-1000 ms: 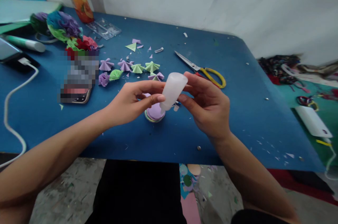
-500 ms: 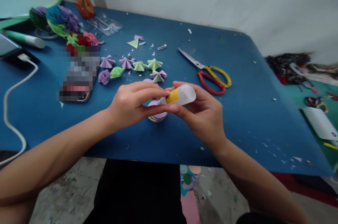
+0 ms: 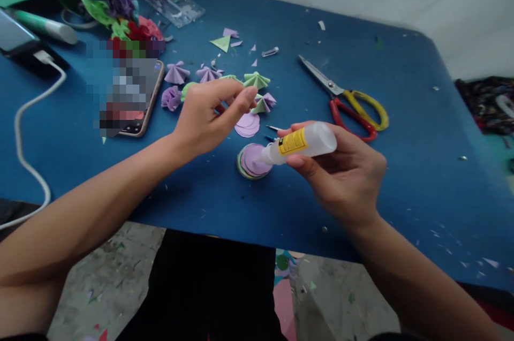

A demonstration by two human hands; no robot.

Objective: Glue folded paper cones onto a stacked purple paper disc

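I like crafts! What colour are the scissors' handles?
One handle of the scissors is yellow and the other red, seen in the head view, on the blue table.

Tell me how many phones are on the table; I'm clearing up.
2: one phone beside the left hand, another phone at the table's far-left edge, plugged into a white cable.

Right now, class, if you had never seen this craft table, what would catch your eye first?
The right hand grips a small glue bottle near the table's front edge, its nozzle over a stack of purple paper circles. The left hand hovers just behind, fingers pinched. Farther back on the blue table lie red-and-yellow scissors and small folded paper fans.
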